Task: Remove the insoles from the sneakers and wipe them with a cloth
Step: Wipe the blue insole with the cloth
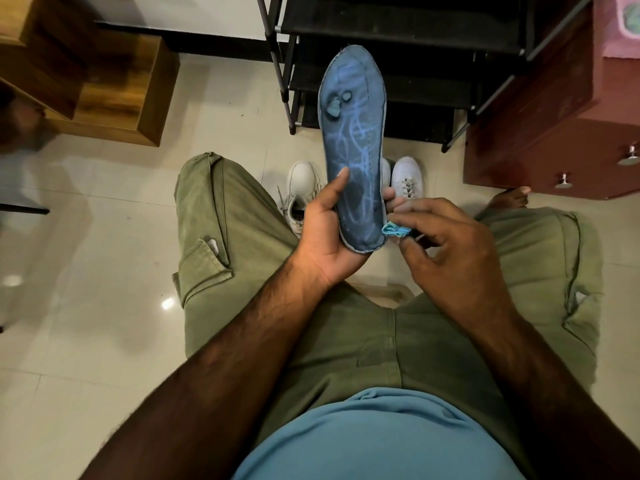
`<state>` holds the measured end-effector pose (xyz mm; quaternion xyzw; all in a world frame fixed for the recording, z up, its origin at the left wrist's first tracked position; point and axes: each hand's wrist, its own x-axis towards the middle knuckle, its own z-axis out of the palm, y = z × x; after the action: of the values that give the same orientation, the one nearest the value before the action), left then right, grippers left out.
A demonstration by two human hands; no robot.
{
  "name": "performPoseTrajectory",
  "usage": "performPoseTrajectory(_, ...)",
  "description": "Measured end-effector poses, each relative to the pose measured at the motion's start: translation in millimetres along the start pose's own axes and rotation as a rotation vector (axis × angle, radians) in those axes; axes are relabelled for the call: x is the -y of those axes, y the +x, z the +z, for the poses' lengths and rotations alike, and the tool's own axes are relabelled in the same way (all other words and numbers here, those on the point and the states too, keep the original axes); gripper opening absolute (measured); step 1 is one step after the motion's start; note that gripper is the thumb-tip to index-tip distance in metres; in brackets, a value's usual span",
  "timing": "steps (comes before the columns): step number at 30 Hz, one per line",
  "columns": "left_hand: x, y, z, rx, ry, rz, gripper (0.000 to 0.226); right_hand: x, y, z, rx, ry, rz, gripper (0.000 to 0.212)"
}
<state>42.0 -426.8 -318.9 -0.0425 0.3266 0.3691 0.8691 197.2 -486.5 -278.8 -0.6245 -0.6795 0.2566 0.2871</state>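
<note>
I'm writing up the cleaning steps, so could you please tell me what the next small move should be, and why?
Probably draw the cloth from the heel up across the insole towards the toe. The left hand grips the insole by its heel, and the right hand pinches the cloth at the heel's right edge; pale streaks cover the face.

Left hand point(325, 233) grips the insole point(353, 133) heel, thumb in front; right hand point(446, 244) pinches the cloth point(396, 231) beside it
</note>
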Motion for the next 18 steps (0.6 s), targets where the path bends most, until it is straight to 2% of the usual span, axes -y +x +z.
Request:
performPoseTrajectory(3, -1, 0, 2, 0.042, 0.0, 0.007, 0.053, 4, 4, -8, -0.03, -0.041, -0.02, 0.032)
performPoseTrajectory(8, 0, 2, -2, 0.07, 0.029, -0.028, 0.061, 6, 5, 3, 0.075, -0.26, -0.116, 0.027)
performPoseTrajectory(14, 2, 2, -4, 0.087, 0.014, 0.012, 0.061, 15, -6, 13, 0.174, -0.241, -0.217, 0.028)
performPoseTrajectory(18, 2, 3, -6, 0.08, -0.012, 0.027, 0.064, 8, 1, 13, 0.09, -0.349, -0.094, 0.031)
